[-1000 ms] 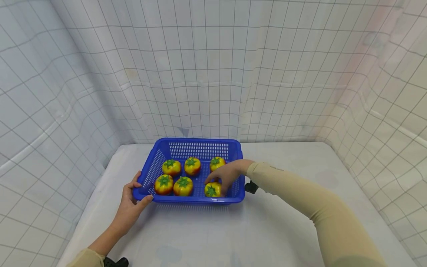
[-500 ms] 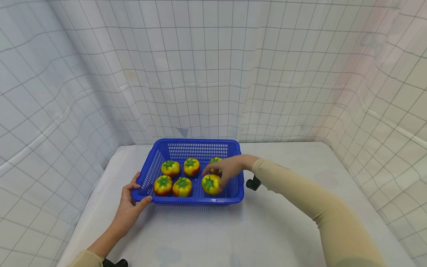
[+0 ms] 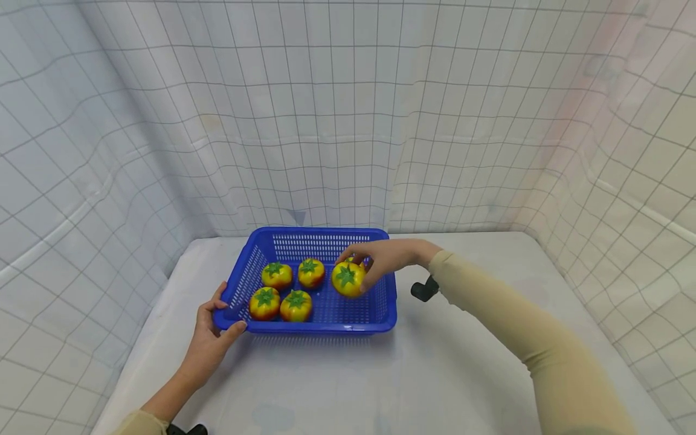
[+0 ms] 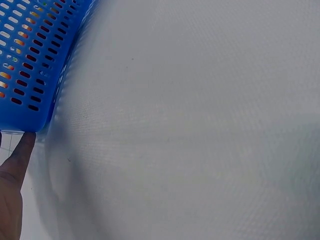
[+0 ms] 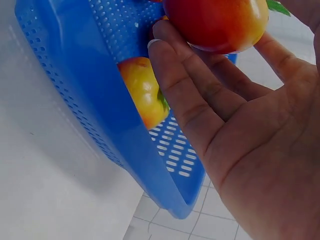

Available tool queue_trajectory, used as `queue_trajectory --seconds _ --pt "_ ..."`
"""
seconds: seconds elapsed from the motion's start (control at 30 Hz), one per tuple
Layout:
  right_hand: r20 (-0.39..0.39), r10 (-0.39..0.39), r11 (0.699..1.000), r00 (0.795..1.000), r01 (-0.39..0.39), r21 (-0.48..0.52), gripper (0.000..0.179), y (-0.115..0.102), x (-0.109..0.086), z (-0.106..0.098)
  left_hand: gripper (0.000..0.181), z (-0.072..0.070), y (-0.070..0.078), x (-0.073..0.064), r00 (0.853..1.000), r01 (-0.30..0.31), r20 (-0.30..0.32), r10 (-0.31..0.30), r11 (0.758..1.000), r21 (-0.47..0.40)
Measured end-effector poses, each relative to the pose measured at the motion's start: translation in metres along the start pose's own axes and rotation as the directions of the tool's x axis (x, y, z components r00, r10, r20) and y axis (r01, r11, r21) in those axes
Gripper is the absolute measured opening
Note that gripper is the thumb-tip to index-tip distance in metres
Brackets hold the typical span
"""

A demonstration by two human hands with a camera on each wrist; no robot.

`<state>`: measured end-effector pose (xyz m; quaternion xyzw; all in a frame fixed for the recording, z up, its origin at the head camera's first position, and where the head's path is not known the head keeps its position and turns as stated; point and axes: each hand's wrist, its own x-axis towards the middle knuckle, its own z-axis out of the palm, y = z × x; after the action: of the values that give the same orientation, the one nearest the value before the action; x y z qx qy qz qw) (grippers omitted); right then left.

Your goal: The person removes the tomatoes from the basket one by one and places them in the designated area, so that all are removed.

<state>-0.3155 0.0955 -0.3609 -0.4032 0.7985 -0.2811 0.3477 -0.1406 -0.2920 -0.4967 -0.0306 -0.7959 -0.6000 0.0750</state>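
A blue perforated plastic basket [image 3: 337, 310] sits on the white-covered table. My left hand [image 3: 208, 345] grips its near left corner, thumb on the front rim and fingers along the left side; the left wrist view shows one finger [image 4: 21, 155] at the basket's corner. Over the basket's right half, my right hand [image 3: 387, 257] holds a yellow-red tomato [image 3: 348, 279] with a green star-shaped top, raised off the basket floor. Another tomato [image 5: 143, 92] lies in the basket below that hand, mostly hidden behind it in the head view.
Several more tomatoes [image 3: 296, 306] lie grouped in the basket's left half. The table [image 3: 326, 386] spreads out in front and to both sides. White grid-patterned curtains [image 3: 326, 121] stand close behind the basket and along both sides.
My right hand has lifted the tomato from the basket's near right part and carried it up and slightly away from me. My left hand keeps its grip on the corner.
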Motion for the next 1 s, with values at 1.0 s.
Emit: queue_trajectory --seconds 1.0 --pt "-0.269 0.090 0.971 0.959 -0.025 0.236 0.071 0.049 -0.071 -0.043 0.046 0.003 0.000 0.001 1.000 -0.010 -0.015 0.010 1.000 -0.013"
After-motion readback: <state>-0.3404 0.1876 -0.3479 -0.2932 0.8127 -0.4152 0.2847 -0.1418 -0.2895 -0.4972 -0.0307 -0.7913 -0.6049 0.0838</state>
